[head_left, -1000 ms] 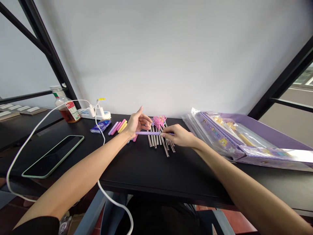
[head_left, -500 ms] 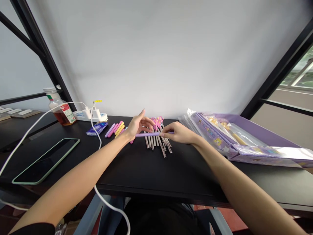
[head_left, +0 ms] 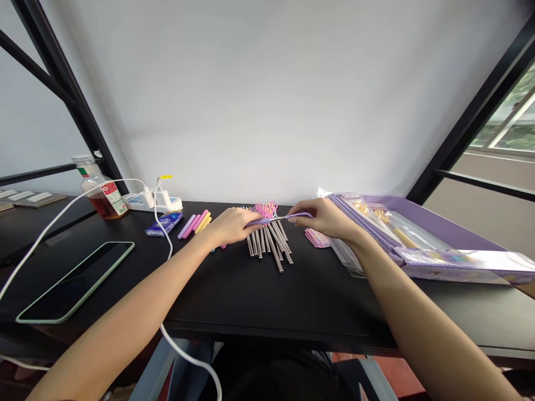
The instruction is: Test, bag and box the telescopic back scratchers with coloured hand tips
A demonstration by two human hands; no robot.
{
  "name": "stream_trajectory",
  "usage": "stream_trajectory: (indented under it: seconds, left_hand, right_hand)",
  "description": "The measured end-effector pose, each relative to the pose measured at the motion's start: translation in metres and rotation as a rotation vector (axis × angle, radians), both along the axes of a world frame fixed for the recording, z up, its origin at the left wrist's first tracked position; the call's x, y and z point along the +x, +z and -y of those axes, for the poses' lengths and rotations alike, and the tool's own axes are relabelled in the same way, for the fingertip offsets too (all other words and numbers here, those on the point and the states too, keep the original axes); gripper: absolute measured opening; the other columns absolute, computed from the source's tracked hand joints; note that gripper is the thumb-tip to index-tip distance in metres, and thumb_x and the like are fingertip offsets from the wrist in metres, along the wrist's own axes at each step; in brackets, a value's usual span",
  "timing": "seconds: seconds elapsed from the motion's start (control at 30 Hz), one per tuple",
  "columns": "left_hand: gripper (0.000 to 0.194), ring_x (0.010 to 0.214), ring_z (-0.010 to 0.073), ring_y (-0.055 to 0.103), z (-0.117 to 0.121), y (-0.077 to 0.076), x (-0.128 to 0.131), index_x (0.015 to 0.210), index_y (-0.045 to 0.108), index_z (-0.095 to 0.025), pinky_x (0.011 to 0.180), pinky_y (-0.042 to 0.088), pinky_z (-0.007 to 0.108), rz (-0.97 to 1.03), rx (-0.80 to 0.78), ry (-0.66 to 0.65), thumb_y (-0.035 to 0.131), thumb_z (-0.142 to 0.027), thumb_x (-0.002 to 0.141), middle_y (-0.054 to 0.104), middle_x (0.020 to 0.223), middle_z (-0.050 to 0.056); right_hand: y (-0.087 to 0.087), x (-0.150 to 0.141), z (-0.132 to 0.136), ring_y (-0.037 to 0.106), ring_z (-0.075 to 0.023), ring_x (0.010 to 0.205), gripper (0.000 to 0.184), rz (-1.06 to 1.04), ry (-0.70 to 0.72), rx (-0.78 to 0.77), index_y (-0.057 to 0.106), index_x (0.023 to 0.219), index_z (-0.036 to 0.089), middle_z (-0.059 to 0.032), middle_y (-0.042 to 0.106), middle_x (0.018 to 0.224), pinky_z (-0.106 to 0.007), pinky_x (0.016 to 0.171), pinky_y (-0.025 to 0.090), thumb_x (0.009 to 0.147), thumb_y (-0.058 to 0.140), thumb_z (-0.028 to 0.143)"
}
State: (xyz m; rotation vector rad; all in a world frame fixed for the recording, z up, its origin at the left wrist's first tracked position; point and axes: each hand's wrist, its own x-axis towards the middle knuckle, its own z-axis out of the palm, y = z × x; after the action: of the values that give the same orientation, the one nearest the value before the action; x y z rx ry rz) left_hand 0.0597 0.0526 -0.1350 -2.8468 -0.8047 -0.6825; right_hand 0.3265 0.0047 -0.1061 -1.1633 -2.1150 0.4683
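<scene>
Closing around the purple stick (head_left: 259, 221), the left hand (head_left: 229, 227) now has its fingers wrapped over it with the back of the hand up; half a second ago that hand was open, fingers spread and loosely curled, with the stick lying across beneath them. The stick is held between the two hands, its right end in front of the bundle of metal tubes (head_left: 267, 240) and near their pink tops (head_left: 266, 209). A short silver section (head_left: 277, 218) shows at the stick's right end, where the right fingers had been pinching purple before. The right hand (head_left: 324, 216) has shifted to the right, away from the left one, and pinches a thin, curved purple piece (head_left: 301, 214) between thumb and fingers. Whether that piece joins the silver section is too small to tell.

With the right hand moved, a small stack of pink cards (head_left: 317, 238) has come into sight on the black desk (head_left: 251, 301), just below the hand and beside the clear plastic sleeves (head_left: 346, 257). The tubes lie fanned out as before. The coloured sticks (head_left: 200, 220) stay to the left of the left hand, near the blue packet (head_left: 165, 223), and the open purple box (head_left: 451, 234) remains at the right.
</scene>
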Motion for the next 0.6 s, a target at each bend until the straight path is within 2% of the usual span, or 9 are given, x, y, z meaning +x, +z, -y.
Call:
stream_trajectory:
  seconds: [0.1, 0.27, 0.43, 0.5, 0.57, 0.6]
  left_hand:
    - [0.041, 0.084, 0.0208, 0.069, 0.011, 0.0, 0.007, 0.121, 0.065, -0.025, 0.066, 0.042, 0.027, 0.011, 0.061, 0.05, 0.037, -0.049, 0.105, 0.074, 0.098, 0.004]
    - [0.045, 0.076, 0.019, 0.068, 0.02, 0.003, 0.018, 0.105, 0.068, -0.02, 0.061, 0.039, 0.027, 0.021, 0.058, 0.083, 0.034, -0.049, 0.106, 0.073, 0.09, 0.004]
    - [0.041, 0.081, 0.0192, 0.068, 0.008, 0.011, 0.007, 0.103, 0.071, -0.022, 0.066, 0.041, 0.027, 0.062, 0.025, 0.057, 0.041, -0.051, 0.103, 0.074, 0.092, 0.003]
    - [0.039, 0.081, 0.0197, 0.068, -0.001, 0.017, -0.007, 0.1, 0.073, -0.022, 0.067, 0.041, 0.027, 0.077, 0.001, 0.112, 0.045, -0.05, 0.102, 0.075, 0.092, 0.003]
    - [0.034, 0.077, 0.0196, 0.067, -0.009, 0.024, -0.021, 0.099, 0.074, -0.023, 0.068, 0.042, 0.027, 0.089, -0.044, 0.196, 0.05, -0.046, 0.099, 0.076, 0.089, 0.003]
    - [0.031, 0.074, 0.0194, 0.066, -0.013, 0.027, -0.027, 0.097, 0.075, -0.023, 0.066, 0.041, 0.027, 0.086, -0.052, 0.237, 0.052, -0.044, 0.097, 0.075, 0.085, 0.003]
  right_hand:
    - [-0.002, -0.006, 0.002, 0.068, -0.0195, 0.067, 0.024, -0.055, 0.017, -0.03, 0.075, 0.09, 0.017, -0.0046, 0.072, 0.072, -0.033, 0.068, 0.052, 0.087, 0.066, 0.039]
    - [-0.002, -0.015, 0.004, 0.069, -0.0181, 0.066, 0.023, -0.079, 0.092, -0.079, 0.073, 0.087, 0.017, -0.0038, 0.072, 0.068, -0.031, 0.065, 0.052, 0.088, 0.066, 0.038]
    - [0.009, 0.006, 0.003, 0.065, -0.0159, 0.06, 0.024, -0.225, 0.075, -0.177, 0.072, 0.08, 0.015, -0.0054, 0.07, 0.069, -0.028, 0.057, 0.051, 0.079, 0.079, 0.038]
    - [0.014, 0.023, 0.0, 0.059, -0.0121, 0.055, 0.023, -0.466, -0.009, -0.143, 0.07, 0.074, 0.015, -0.0033, 0.066, 0.065, -0.025, 0.052, 0.049, 0.072, 0.086, 0.031]
    - [0.02, 0.041, -0.003, 0.048, -0.0058, 0.047, 0.025, -0.928, -0.183, 0.002, 0.063, 0.067, 0.016, 0.0026, 0.057, 0.058, -0.018, 0.043, 0.041, 0.072, 0.087, 0.022]
    - [0.022, 0.049, -0.005, 0.039, -0.0029, 0.043, 0.027, -1.166, -0.274, 0.062, 0.059, 0.066, 0.016, 0.0061, 0.049, 0.055, -0.015, 0.04, 0.036, 0.077, 0.083, 0.018]
